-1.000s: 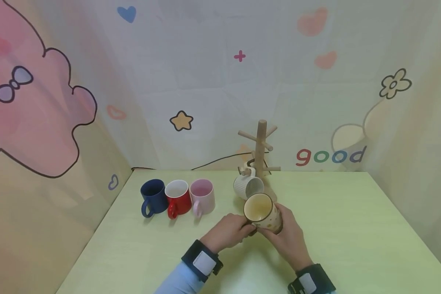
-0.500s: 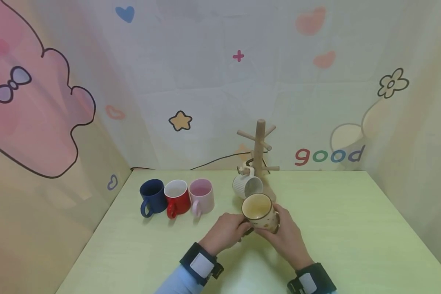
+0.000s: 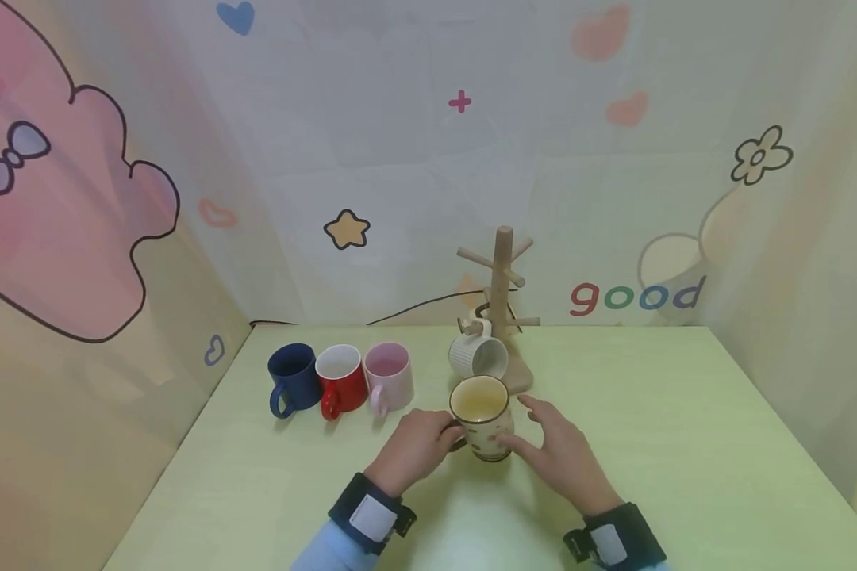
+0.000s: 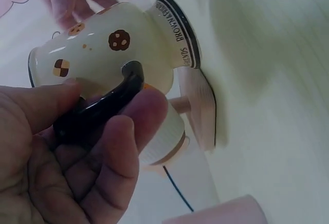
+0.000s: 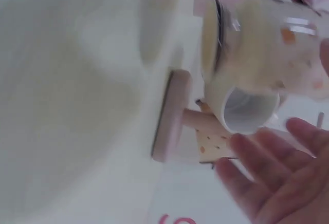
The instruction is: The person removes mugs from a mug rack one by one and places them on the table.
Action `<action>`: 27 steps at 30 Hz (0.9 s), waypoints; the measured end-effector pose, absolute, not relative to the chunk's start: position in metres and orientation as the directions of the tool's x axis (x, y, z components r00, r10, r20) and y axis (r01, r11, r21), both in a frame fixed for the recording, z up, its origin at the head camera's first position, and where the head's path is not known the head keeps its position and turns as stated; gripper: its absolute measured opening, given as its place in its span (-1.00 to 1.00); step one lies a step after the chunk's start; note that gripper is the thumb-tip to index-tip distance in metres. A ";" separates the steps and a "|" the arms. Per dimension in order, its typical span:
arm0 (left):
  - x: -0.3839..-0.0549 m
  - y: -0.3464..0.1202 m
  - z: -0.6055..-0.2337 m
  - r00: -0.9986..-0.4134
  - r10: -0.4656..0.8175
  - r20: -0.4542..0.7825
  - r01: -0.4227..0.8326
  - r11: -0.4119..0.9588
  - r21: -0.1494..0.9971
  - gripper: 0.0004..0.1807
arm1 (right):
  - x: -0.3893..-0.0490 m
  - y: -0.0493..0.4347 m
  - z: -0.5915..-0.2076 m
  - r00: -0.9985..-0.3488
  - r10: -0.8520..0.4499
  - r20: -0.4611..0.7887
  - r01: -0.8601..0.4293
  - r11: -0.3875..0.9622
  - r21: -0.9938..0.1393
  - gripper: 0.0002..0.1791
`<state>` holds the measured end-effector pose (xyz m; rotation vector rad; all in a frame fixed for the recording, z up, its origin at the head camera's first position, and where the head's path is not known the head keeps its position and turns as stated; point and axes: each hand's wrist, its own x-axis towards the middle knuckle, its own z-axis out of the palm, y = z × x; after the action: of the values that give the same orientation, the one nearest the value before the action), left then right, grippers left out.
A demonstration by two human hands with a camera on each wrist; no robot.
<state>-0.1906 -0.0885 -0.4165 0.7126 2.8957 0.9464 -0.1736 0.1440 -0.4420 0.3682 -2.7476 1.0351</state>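
A cream mug [image 3: 484, 434] with brown cookie-like spots and a dark rim is held up before the wooden mug tree [image 3: 501, 270]. My left hand [image 3: 413, 450] pinches its black handle [image 4: 100, 108] between thumb and fingers. On the mug's other side, my right hand [image 3: 563, 458] has its fingers spread, apart from the wall; its thumb tip overlaps the mug in the head view, and I cannot tell if it touches. Behind, a white ribbed mug [image 3: 469, 358] hangs tilted by its handle on a low peg of the tree.
Dark blue [image 3: 294, 377], red [image 3: 346, 388] and pink [image 3: 393, 381] mugs stand in a row at the back left of the pale green table [image 3: 685, 444]. In the right wrist view a spotted cream item [image 5: 211, 144] shows behind the tree's post. A printed curtain hangs behind.
The spotted mug has moved left and become more upright. My right hand has loosened from its wall and opened, while the left has kept the handle and shifted left. The view has tipped slightly down.
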 end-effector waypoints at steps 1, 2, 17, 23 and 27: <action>-0.190 -0.091 -0.416 -0.900 0.418 0.123 0.412 0.722 0.556 -0.79 | -0.174 0.145 -0.440 -0.960 -0.168 0.223 -0.272 0.743 -0.612 -0.19; -0.190 -0.093 -0.415 -0.905 0.409 0.117 0.402 0.731 0.551 -0.80 | -0.173 0.147 -0.438 -0.968 -0.170 0.185 -0.249 0.759 -0.602 -0.17; -0.176 -0.131 -0.404 -0.956 0.276 0.096 0.285 0.807 0.517 -0.85 | -0.160 0.159 -0.427 -0.964 -0.237 -0.125 -0.165 0.893 -0.419 -0.24; -0.168 -0.147 -0.400 -0.970 0.227 0.084 0.238 0.825 0.513 -0.85 | -0.157 0.161 -0.424 -0.962 -0.237 -0.135 -0.161 0.893 -0.419 -0.23; -0.162 -0.161 -0.396 -0.980 0.187 0.063 0.193 0.841 0.505 -0.86 | -0.157 0.161 -0.422 -0.963 -0.235 -0.133 -0.164 0.899 -0.407 -0.24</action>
<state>-0.1624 -0.1605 -0.3960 0.3119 3.0254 0.8325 -0.1567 0.1615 -0.4222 0.3428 -3.2351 0.6678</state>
